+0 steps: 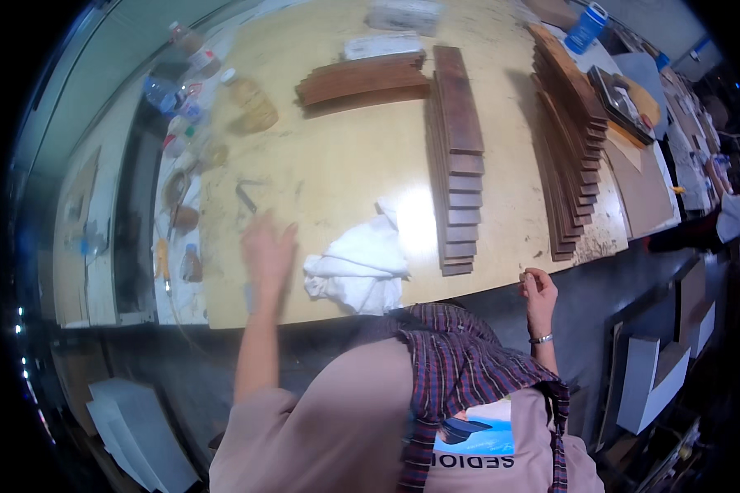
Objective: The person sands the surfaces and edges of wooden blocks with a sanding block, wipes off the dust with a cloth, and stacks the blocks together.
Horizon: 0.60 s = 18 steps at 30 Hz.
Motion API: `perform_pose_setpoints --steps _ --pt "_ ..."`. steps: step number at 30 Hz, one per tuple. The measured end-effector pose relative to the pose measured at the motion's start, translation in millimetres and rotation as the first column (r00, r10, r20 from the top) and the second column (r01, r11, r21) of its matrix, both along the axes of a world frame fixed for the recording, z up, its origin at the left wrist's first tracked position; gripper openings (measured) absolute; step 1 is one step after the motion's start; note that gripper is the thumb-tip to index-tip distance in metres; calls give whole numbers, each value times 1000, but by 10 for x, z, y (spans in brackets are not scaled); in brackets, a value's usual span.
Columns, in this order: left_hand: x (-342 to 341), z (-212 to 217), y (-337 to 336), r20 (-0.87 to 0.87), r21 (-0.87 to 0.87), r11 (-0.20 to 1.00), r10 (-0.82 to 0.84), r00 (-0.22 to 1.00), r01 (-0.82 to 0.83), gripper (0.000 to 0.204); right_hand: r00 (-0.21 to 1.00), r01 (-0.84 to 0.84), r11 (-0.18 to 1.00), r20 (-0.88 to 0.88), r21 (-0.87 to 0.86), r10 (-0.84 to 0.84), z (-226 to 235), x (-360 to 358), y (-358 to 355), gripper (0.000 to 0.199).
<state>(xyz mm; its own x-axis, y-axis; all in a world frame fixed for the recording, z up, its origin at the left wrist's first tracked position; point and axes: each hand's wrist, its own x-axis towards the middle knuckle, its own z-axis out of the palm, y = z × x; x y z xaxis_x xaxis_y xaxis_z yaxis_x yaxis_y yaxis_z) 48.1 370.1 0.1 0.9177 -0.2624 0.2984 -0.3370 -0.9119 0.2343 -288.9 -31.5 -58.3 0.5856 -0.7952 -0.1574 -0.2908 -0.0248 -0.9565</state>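
Left hand (269, 253) spread its fingers, small dark bar (245, 198) lay just beyond them, white cloth (360, 261) sat bunched to its right, right hand (540, 297) curled by the edge of the tabletop (345, 164), its hold unclear, stacked brown slats (567, 148) lay beyond it.

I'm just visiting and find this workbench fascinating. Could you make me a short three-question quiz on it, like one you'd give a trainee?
1. Multiple choice: What colour is the crumpled cloth on the table?
A) Red
B) White
C) Green

2. True or false: The person's right hand has a silvery band at its wrist.

3. Short answer: Which of the person's hands is nearer the small dark object lying on the table?

Key:
1. B
2. True
3. The left hand; it shows blurred, just below the object in the picture.
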Motion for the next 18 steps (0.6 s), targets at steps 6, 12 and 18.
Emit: perform_pose_setpoints --steps 6,12,18 --pt "-147 -92 166 -217 201 958 247 945 -205 79 994 -108 978 -38 -180 103 328 413 -189 16" --pt "41 -452 341 -217 -160 970 148 965 -184 67 935 -308 843 26 -442 355 1122 1635 -593 20" --pt "-513 466 -673 -368 -923 252 -369 853 -290 63 818 -265 451 48 -853 573 1243 3039 -862 16"
